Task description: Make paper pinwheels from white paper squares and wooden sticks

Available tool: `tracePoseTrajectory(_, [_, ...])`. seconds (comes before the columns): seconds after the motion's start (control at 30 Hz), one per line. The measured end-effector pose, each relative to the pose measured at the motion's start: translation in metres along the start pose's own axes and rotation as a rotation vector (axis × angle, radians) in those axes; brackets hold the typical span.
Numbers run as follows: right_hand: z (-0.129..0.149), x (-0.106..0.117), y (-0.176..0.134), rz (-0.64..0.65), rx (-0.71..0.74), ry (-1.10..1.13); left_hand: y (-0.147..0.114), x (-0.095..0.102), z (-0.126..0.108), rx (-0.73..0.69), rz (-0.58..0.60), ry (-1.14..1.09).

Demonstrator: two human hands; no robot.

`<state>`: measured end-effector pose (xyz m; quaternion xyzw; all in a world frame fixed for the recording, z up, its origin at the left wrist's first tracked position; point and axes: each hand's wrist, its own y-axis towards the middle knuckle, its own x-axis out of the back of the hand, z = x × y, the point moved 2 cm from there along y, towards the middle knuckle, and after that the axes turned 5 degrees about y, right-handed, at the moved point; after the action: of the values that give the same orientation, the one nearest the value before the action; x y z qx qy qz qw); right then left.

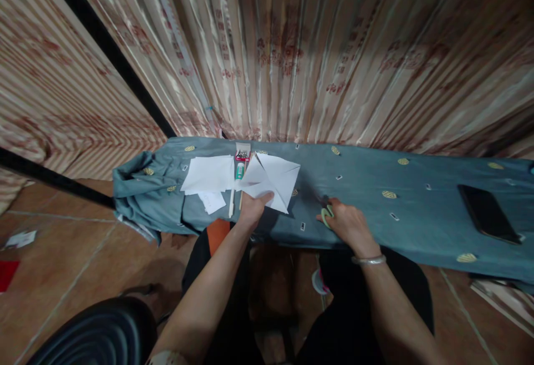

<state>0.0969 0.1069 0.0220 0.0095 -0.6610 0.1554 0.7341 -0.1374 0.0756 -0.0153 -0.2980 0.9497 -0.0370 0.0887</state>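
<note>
Our left hand (251, 209) pinches a white paper square (280, 178), diagonally slit; our right hand (349, 223) curls round green-handled scissors (327, 216) above printed cloth (362, 178).

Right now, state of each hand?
Left hand: closed, pinching white paper.
Right hand: closed on the handles of the green-handled scissors.

I can read no lettering: the reddish character-like marks (349, 48) on the curtain (308, 98), the label (239, 172) on my green-and-white tube (241, 165) and the printed rectangles (302, 226) on the cloth (367, 173) are illegible.
</note>
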Motion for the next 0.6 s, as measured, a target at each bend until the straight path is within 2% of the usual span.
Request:
tracePoseTrajectory(0.13, [-0.014, 0.005, 0.006, -0.036, -0.096, -0.044, -0.005, -0.006, 0.002, -0.028, 0.058, 0.094])
tracePoseTrajectory(0.27, [-0.023, 0.011, 0.011, -0.074, -0.173, -0.032, -0.014, -0.019, 0.007, 0.066, 0.171, 0.134])
tracePoseTrajectory(0.4, [-0.032, 0.014, 0.015, -0.070, -0.219, 0.004, -0.022, -0.030, 0.017, 0.147, 0.256, 0.132])
tracePoseTrajectory(0.6, [-0.044, 0.012, 0.021, -0.101, -0.233, 0.022, -0.025, -0.039, 0.021, 0.126, 0.383, 0.122])
